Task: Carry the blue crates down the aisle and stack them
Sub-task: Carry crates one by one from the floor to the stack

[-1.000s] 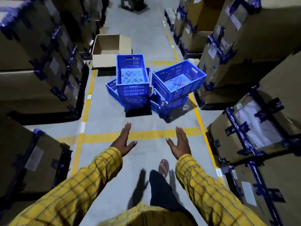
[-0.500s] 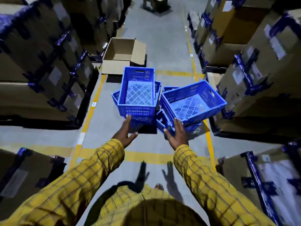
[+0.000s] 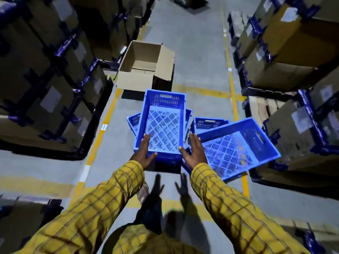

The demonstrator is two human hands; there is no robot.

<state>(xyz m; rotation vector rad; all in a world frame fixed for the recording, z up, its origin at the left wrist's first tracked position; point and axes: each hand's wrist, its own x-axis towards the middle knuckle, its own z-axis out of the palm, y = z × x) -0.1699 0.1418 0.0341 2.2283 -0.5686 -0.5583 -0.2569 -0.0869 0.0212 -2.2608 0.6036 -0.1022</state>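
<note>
Left racking: taped cartons (image 3: 55, 74) are sitting stacked along the left side of the aisle; contents cannot be told.
Open cardboard box (image 3: 145, 65): standing on the floor beyond the crates, flaps up, showing nothing inside.
Left hand (image 3: 144, 152): reaching to the near left corner of the upright crate (image 3: 162, 123), fingers straight and slightly apart, thumb lying along the near rim.
Upright crate: sitting on top of a lower crate (image 3: 134, 121), holding nothing.
Right hand (image 3: 194, 152): fingers straight, close together, thumb touching the near right corner.
Tilted crate (image 3: 236, 147): leaning on another crate (image 3: 209, 122), holding nothing.
Right racking: more cartons (image 3: 293, 43) are standing.
</note>
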